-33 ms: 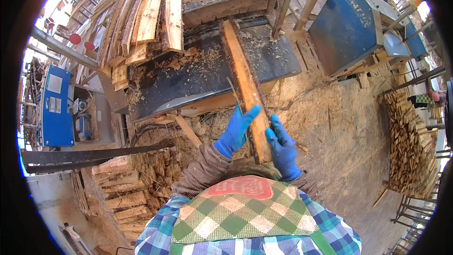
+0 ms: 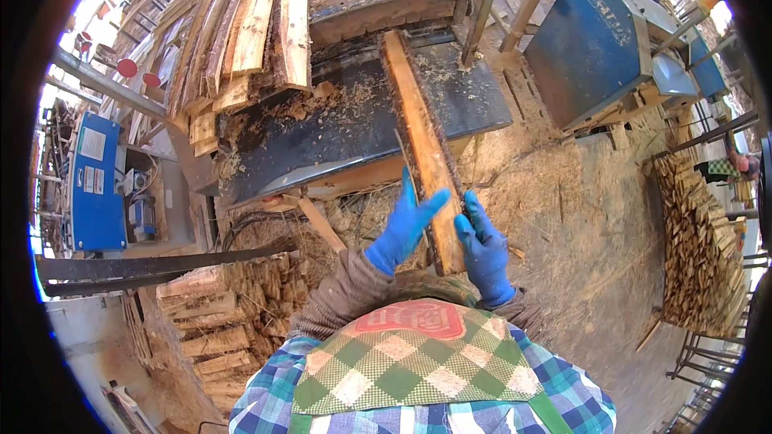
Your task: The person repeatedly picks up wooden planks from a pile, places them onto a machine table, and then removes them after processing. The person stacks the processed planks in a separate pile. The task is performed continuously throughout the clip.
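i have the bark-edged plank (image 2: 422, 145) running from 6 toward 12 o'clock over the dark saw surface (image 2: 322, 133), right hand (image 2: 485, 249) closed on its near edge, left hand (image 2: 406, 225) spread wide against its side, so i'd push it straight and level.

One head-worn fisheye looks steeply down, close over the hands (image 2: 446, 237) and saw table (image 2: 338, 124).

Rough slabs (image 2: 257, 16) are stacked beside the dark saw table (image 2: 322, 128), a blue machine (image 2: 591, 40) is set at the right, a blue cabinet (image 2: 96, 185) is placed at the left, and cut sticks (image 2: 696, 241) are piled on the sawdust-covered ground (image 2: 579, 217).
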A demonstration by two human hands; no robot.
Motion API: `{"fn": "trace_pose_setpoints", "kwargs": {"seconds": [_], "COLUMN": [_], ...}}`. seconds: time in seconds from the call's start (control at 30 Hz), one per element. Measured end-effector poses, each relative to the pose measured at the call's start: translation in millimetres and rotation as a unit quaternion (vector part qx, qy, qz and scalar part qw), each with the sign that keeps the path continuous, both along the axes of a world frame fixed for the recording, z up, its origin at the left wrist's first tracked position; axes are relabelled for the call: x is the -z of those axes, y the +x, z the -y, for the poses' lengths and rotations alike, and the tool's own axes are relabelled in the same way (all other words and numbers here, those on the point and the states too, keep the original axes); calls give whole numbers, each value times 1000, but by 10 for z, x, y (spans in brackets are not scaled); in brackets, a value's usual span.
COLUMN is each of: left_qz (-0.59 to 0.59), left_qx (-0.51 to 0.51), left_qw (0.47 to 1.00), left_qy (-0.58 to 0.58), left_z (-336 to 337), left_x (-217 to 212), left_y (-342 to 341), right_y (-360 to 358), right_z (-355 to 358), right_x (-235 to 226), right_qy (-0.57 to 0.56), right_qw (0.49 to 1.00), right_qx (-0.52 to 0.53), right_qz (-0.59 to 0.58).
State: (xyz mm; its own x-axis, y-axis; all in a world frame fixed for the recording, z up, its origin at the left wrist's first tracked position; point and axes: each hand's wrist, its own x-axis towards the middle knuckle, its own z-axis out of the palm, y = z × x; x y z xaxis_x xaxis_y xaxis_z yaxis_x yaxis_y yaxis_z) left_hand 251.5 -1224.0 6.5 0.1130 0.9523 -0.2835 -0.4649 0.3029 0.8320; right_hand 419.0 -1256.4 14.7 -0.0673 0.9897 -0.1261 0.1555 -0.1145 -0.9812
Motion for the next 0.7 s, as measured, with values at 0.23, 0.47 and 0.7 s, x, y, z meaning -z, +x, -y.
{"fn": "trace_pose_setpoints", "kwargs": {"seconds": [0.23, 0.47, 0.7], "left_qz": [-410, -647, -658], "left_qx": [101, 90, 4], "left_qw": [888, 722, 710], "left_qy": [183, 227, 251], "left_z": [543, 233, -872], "left_x": [-33, 255, 259], "left_y": [89, -41, -508], "right_y": [71, -135, -621], "right_z": [-437, -730, -1959], "right_x": [-79, 418, 356], "right_qy": [-29, 121, 314], "right_qw": [998, 990, 910], "right_qx": [12, 42, 110], "right_qz": [-60, 52, 245]}}
